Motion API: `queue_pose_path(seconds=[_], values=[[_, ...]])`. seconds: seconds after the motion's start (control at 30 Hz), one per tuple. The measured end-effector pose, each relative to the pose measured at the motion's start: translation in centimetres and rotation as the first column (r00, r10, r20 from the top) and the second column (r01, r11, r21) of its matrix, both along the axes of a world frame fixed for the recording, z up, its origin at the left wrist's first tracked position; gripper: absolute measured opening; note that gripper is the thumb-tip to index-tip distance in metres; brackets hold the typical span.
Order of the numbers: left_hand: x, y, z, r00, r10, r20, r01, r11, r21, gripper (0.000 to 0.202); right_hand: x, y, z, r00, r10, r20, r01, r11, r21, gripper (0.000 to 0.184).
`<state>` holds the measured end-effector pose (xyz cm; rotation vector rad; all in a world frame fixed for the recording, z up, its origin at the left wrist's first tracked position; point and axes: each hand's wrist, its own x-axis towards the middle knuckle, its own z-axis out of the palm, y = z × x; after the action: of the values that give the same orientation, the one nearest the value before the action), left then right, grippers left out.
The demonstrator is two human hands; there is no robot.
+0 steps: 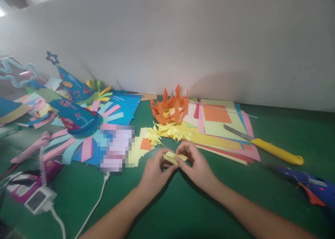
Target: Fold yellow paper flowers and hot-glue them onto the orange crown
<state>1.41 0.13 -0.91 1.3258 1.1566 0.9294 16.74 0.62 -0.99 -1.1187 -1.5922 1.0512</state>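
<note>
Between my two hands, above the green table, is a small folded piece of pale yellow paper (171, 157). My left hand (157, 167) pinches its left end between thumb and fingers. On its right side, my right hand (192, 158) grips it, the thumb pressed on top. Just beyond my fingertips lie several pale yellow folded paper shapes (172, 130) with pointed tips. Behind them stands an orange folded paper crown (170, 108) with yellow paper inside it.
Coloured paper sheets (220, 117) and strips lie at back right. A yellow-handled knife (274, 150) and a blue glue gun (309, 181) are at right. Decorated blue party hats (74, 113), a pink glue gun (34, 150) and a white charger (40, 199) with cable fill the left.
</note>
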Motion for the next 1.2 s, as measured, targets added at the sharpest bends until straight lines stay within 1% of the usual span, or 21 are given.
queue_pose_path(seconds=[0.13,0.33,0.5,0.63,0.77,0.87,0.97,1.13,1.2], values=[[0.2,0.0,-0.1,0.996,0.003,0.093,0.004,0.997,-0.075,0.038,0.0,0.1,0.0,0.999,0.012,-0.034,-0.013,0.999,-0.049,0.013],[0.3,0.2,0.1,0.976,0.063,0.208,-0.03,0.987,-0.158,0.039,0.0,0.1,-0.1,0.993,0.041,-0.11,-0.051,0.995,-0.087,0.016],[0.3,0.5,0.7,0.947,0.173,0.271,-0.122,0.973,-0.196,0.045,0.1,0.0,-0.1,0.973,0.1,-0.208,-0.121,0.988,-0.092,0.031],[0.1,0.7,1.1,0.925,0.247,0.288,-0.182,0.955,-0.234,0.049,0.1,-0.1,-0.1,0.979,0.099,-0.177,-0.11,0.993,-0.048,0.039],[0.0,0.5,1.5,0.909,0.266,0.32,-0.181,0.945,-0.271,0.05,-0.1,0.0,-0.2,0.982,0.067,-0.177,-0.074,0.997,-0.031,0.035],[0.0,0.2,1.7,0.912,0.284,0.295,-0.202,0.939,-0.279,0.048,0.0,0.0,-0.1,0.98,0.061,-0.191,-0.073,0.996,-0.057,0.029],[-0.1,0.0,1.7,0.919,0.275,0.281,-0.196,0.939,-0.281,0.046,0.1,0.0,0.3,0.978,0.044,-0.203,-0.065,0.993,-0.097,0.024],[0.1,0.1,1.6,0.925,0.254,0.284,-0.183,0.95,-0.254,0.045,0.2,0.1,0.7,0.974,-0.028,-0.223,-0.005,0.99,-0.144,0.025],[0.1,0.2,1.6,0.922,0.242,0.302,-0.163,0.95,-0.266,0.047,0.2,0.1,0.7,0.969,-0.034,-0.244,-0.007,0.986,-0.164,0.026]])
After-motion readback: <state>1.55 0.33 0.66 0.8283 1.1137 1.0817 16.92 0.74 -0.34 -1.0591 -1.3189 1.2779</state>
